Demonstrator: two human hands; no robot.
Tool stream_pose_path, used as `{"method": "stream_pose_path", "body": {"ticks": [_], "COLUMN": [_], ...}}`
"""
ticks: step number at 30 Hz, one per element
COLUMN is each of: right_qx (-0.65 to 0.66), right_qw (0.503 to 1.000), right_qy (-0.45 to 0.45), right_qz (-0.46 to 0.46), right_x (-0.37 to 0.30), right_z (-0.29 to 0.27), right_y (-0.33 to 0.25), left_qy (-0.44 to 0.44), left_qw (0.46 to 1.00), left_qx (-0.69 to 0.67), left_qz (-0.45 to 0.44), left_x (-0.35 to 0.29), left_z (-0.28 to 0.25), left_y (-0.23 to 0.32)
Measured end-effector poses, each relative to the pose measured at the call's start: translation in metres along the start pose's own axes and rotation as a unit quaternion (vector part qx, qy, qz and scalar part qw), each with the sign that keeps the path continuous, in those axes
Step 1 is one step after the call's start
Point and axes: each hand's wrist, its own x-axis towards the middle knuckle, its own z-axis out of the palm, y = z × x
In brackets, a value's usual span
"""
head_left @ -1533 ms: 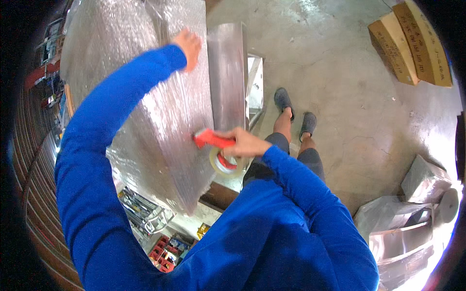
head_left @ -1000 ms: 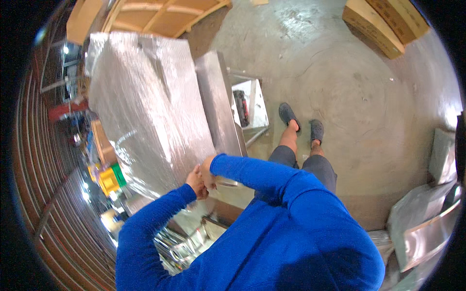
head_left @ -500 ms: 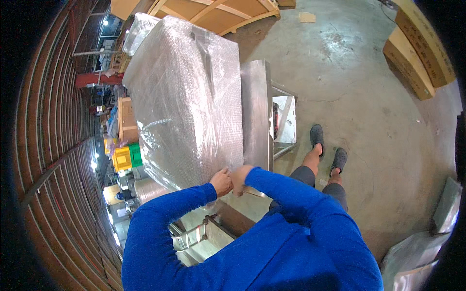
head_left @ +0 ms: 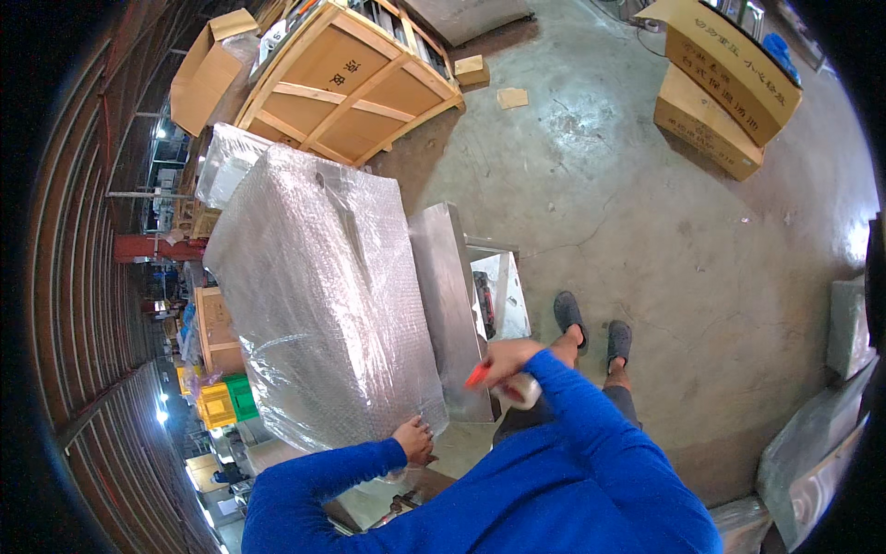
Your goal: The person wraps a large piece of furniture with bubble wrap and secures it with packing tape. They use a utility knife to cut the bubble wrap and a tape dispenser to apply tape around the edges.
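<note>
A large bulky object swathed in clear bubble wrap (head_left: 323,305) fills the area left of me. At its near corner my left hand (head_left: 416,440) lies on the film, its fingers apart and holding nothing. Over the end of a stainless steel panel (head_left: 443,277) beside the bundle, my right hand (head_left: 510,362) is closed on a tape dispenser (head_left: 521,391). Its orange-red end points left, and a pale roll hangs below the hand. The dispenser is somewhat blurred, and part of it is hidden by my fingers.
A metal frame (head_left: 503,295) stands right of the panel. Beyond the bundle are a wooden crate (head_left: 337,78) and an opened carton (head_left: 208,74). Long cardboard boxes (head_left: 711,120) lie at the far right. Yellow (head_left: 217,404) and green (head_left: 242,397) bins stand at left.
My hands, close together at the bundle's near corner before, have separated. The right hand has moved right and now shows the tape dispenser; the left is flattened on the wrap. The view has shifted.
</note>
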Motion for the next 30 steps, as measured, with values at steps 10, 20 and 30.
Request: {"method": "stream_pose_path", "body": {"ticks": [10,20,30], "right_qx": [-0.024,-0.031,-0.078], "right_qw": [0.864,0.857,0.899], "right_qy": [0.465,0.497,0.431], "right_qz": [0.191,0.135,-0.006], "right_x": [-0.170,-0.186,-0.173], "right_z": [-0.004,0.109,0.316], "right_y": [0.054,0.042,0.056], "left_qy": [0.164,-0.118,0.244], "left_qw": [0.862,0.969,0.648], "left_qx": [0.165,0.124,-0.669], "left_qz": [-0.451,-0.176,-0.272], "left_x": [0.051,0.046,0.060], "left_z": [-0.215,-0.005,0.226], "left_y": [-0.413,-0.053,0.327]}}
